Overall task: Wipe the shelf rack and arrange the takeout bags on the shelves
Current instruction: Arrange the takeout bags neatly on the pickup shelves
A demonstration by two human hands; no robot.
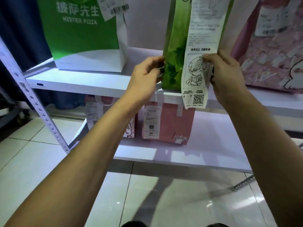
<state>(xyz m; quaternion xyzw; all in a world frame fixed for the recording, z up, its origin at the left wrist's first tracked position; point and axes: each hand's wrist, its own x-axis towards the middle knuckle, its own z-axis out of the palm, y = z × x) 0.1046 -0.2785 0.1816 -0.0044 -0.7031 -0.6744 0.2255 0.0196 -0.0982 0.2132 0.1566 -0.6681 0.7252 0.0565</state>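
I've got both hands up at the upper shelf (91, 86) of the rack. L hand (146, 76) has its fingers curled onto the left edge of the narrow green bag (173, 51), gripping it; R hand (224, 71) holds the bag's right side, thumb pressing on the long receipt (196, 74) that hangs down the bag's front w/ a cartoon drawing and a QR code. The bag stands upright at the shelf's front edge, approx. mid-shelf. Left of it, well apart, is the green-and-white Mister Pizza bag (85, 35); just right of it a pink bag (268, 51). On the lower shelf (213, 145) sit a red bag (173, 123) and, beside it, a pink-white bag (111, 118). Perforated upright post (39, 110) at left, tiled floor (41, 161) below.
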